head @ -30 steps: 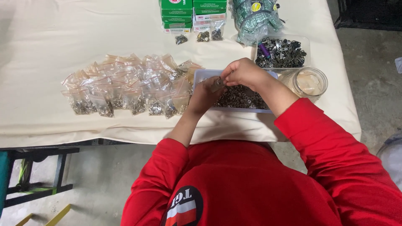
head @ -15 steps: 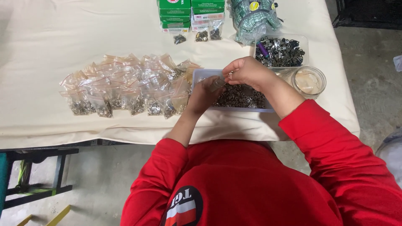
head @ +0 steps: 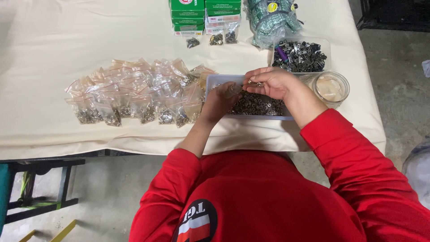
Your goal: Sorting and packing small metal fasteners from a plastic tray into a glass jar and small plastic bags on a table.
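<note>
Both hands are bagging: left hand [head: 219, 101] gripping a small clear plastic bag [head: 234, 91], right hand [head: 268, 83] pinching small metal fasteners [head: 256, 84] (over the shallow grey tray [head: 215, 81]).

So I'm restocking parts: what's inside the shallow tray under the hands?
The tray holds small dark metal fasteners. Both hands cover its middle, hiding what lies there.

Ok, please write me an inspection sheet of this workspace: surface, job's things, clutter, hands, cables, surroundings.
Surface: table under a cream cloth.
Job's things: shallow tray of small dark metal parts; small clear bags holding such parts, heaped left of it.
Clutter: green boxes, wrapped teal bundle, second tray of metal pieces, glass jar.
Hands: left hand and right hand over the tray, fingers pinching small parts.
Cables: nothing seen.
Surroundings: concrete floor, dark stool frame.
</note>
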